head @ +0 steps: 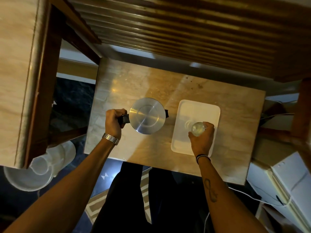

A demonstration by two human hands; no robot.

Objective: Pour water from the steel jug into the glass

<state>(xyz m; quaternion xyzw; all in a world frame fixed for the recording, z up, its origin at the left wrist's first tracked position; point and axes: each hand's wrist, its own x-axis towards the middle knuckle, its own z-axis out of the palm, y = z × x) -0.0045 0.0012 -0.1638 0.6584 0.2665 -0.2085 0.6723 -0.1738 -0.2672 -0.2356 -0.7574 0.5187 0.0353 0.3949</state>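
— What do we have in front of us?

— We are looking straight down on a small table (168,84). The steel jug (147,116) stands upright on it, left of centre, and we see its round lid from above. A black spout sticks out on its right side.

— And our left hand (114,122)?

— It is closed in a fist around the black handle on the jug's left side. A metal watch (110,138) sits on that wrist.

— Where is the glass (198,128)?

— To the right of the jug, over a white tray (198,108) that lies on the right part of the table. Our right hand (202,140) wraps round the glass from the near side, fingers curled about its wall, with the mouth facing up towards us. We cannot tell if the glass rests on the tray or is lifted just off it.

— Are jug and glass touching?

— No, they are apart, with bare table between the jug and the tray's left edge. A dark band (202,158) circles our right wrist, and a tattoo marks that forearm.
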